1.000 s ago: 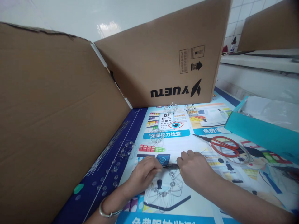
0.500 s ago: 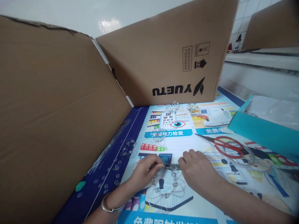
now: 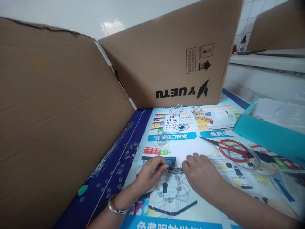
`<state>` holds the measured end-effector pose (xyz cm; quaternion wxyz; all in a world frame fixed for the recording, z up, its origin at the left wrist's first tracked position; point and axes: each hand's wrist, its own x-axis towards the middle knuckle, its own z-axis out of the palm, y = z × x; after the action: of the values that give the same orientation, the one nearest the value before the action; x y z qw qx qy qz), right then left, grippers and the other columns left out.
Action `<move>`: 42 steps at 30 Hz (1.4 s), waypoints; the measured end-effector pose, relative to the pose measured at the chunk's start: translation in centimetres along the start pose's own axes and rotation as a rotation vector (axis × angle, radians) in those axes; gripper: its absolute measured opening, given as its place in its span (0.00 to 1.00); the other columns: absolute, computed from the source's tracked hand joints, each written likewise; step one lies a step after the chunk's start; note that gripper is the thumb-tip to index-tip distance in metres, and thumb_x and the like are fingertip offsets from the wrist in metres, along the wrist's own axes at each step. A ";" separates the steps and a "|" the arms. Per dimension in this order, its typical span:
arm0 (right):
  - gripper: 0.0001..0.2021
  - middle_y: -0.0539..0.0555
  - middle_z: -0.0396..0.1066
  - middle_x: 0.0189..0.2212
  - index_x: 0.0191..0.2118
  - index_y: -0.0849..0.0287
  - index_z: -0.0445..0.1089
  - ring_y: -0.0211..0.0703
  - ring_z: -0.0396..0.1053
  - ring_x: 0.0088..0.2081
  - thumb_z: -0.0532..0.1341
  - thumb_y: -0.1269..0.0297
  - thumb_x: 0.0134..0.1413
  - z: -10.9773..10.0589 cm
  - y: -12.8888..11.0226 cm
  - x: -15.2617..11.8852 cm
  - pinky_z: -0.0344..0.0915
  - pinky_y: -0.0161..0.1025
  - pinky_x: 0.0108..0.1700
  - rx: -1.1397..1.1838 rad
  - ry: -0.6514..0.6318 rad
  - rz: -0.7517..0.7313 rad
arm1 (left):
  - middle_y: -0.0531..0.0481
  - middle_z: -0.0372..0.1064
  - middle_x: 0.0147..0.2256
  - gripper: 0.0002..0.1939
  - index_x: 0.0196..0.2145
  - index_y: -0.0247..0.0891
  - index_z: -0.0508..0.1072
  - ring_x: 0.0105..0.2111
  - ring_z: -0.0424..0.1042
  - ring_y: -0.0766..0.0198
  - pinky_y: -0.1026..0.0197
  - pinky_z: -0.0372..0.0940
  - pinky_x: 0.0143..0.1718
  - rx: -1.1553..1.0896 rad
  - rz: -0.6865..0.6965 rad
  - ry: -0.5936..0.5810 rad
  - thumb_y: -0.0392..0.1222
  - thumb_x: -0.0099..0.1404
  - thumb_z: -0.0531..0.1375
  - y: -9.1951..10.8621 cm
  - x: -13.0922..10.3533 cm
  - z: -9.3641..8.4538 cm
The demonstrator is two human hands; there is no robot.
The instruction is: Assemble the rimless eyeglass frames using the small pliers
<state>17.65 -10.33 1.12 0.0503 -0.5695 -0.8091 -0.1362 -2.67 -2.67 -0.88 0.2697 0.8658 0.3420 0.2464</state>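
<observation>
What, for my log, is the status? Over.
Right hand gripping metal tool. Left hand pinched shut beside it. Beaded wire ring over printed sheet. Scissors apart from both hands.

Printed tabletop (image 3: pixel 186 152), beaded wirework (image 3: pixel 170 200), loose beads (image 3: pixel 120 170), scissors (image 3: pixel 224 147), 1 teal box (image 3: pixel 264 133)

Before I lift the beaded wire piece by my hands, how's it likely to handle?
The beaded wire piece should feel light, being mostly thin wire and small clear beads. It will probably flex, since its loops look slender and open. Those splayed loops might also catch on the metal tool close beside them.
</observation>
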 end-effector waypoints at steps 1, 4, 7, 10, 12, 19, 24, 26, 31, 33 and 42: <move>0.06 0.54 0.63 0.28 0.31 0.60 0.64 0.45 0.58 0.31 0.54 0.76 0.49 0.0 0.0 0.0 0.46 0.41 0.30 -0.008 0.008 -0.002 | 0.54 0.63 0.25 0.06 0.30 0.36 0.64 0.26 0.62 0.68 0.67 0.56 0.28 -0.002 -0.005 0.000 0.39 0.64 0.52 0.0 0.0 0.0; 0.06 0.54 0.63 0.28 0.31 0.60 0.64 0.45 0.58 0.31 0.54 0.77 0.48 -0.1 -0.2 -0.1 0.46 0.41 0.30 -0.030 0.028 -0.013 | 0.54 0.63 0.25 0.06 0.30 0.36 0.64 0.25 0.62 0.69 0.67 0.56 0.28 -0.016 -0.009 -0.003 0.39 0.65 0.52 0.0 0.0 0.0; 0.06 0.54 0.62 0.27 0.32 0.60 0.64 0.45 0.58 0.31 0.54 0.77 0.48 -0.1 -0.2 0.0 0.46 0.42 0.30 -0.047 0.046 -0.025 | 0.54 0.62 0.25 0.06 0.30 0.36 0.64 0.25 0.61 0.69 0.67 0.56 0.28 -0.019 -0.008 0.000 0.38 0.65 0.52 0.0 0.0 0.0; 0.06 0.54 0.62 0.28 0.32 0.60 0.64 0.45 0.58 0.31 0.54 0.76 0.49 0.0 -0.2 0.1 0.46 0.42 0.30 -0.056 0.060 -0.033 | 0.54 0.62 0.25 0.06 0.30 0.36 0.64 0.25 0.61 0.69 0.67 0.55 0.28 -0.020 -0.007 0.001 0.39 0.65 0.52 0.1 0.1 -0.1; 0.06 0.54 0.62 0.28 0.32 0.60 0.64 0.45 0.58 0.31 0.53 0.76 0.49 0.0 -0.2 0.1 0.46 0.42 0.30 -0.060 0.067 -0.038 | 0.54 0.62 0.25 0.07 0.30 0.36 0.64 0.25 0.61 0.69 0.67 0.55 0.28 -0.020 -0.004 0.003 0.40 0.65 0.52 0.2 0.1 -0.1; 0.07 0.53 0.62 0.28 0.32 0.59 0.64 0.45 0.57 0.31 0.53 0.76 0.49 0.1 -0.2 0.1 0.46 0.42 0.30 -0.061 0.068 -0.048 | 0.54 0.62 0.25 0.07 0.30 0.36 0.63 0.26 0.61 0.68 0.66 0.55 0.28 -0.015 0.013 0.006 0.40 0.65 0.52 0.2 0.0 0.1; 0.06 0.53 0.62 0.27 0.31 0.59 0.64 0.44 0.57 0.30 0.53 0.76 0.49 0.3 -0.2 0.0 0.45 0.41 0.29 -0.045 0.068 -0.041 | 0.54 0.61 0.25 0.06 0.30 0.36 0.63 0.25 0.60 0.69 0.66 0.55 0.28 -0.010 0.013 0.005 0.38 0.64 0.52 0.2 -0.1 0.0; 0.06 0.53 0.62 0.27 0.31 0.59 0.64 0.44 0.57 0.31 0.53 0.76 0.49 0.3 -0.2 -0.1 0.45 0.41 0.30 -0.039 0.062 -0.040 | 0.54 0.61 0.25 0.06 0.30 0.36 0.63 0.25 0.60 0.69 0.66 0.55 0.27 -0.009 0.005 -0.001 0.38 0.64 0.52 0.3 -0.1 0.0; 0.06 0.54 0.62 0.27 0.31 0.59 0.64 0.44 0.57 0.31 0.53 0.76 0.49 0.4 -0.2 -0.1 0.44 0.41 0.29 -0.017 0.031 -0.027 | 0.54 0.61 0.25 0.05 0.30 0.36 0.63 0.24 0.60 0.68 0.66 0.55 0.27 -0.008 -0.001 -0.009 0.37 0.64 0.52 0.3 -0.1 0.0; 0.06 0.54 0.63 0.27 0.31 0.59 0.64 0.44 0.57 0.31 0.54 0.75 0.49 0.5 -0.2 -0.1 0.43 0.41 0.29 -0.008 0.020 -0.023 | 0.54 0.62 0.25 0.06 0.30 0.36 0.63 0.25 0.60 0.68 0.66 0.55 0.28 -0.009 0.000 -0.012 0.37 0.65 0.51 0.3 -0.1 0.0; 0.04 0.55 0.64 0.28 0.32 0.59 0.65 0.43 0.58 0.31 0.54 0.73 0.51 0.5 -0.1 -0.1 0.43 0.39 0.28 0.020 -0.028 -0.019 | 0.53 0.63 0.25 0.07 0.30 0.36 0.63 0.25 0.61 0.68 0.66 0.56 0.28 -0.033 0.019 -0.015 0.38 0.66 0.50 0.3 -0.2 0.0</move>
<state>17.61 -10.27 0.57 0.0434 -0.5633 -0.8163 -0.1206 -2.64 -3.02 -0.73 0.2839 0.8664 0.3275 0.2480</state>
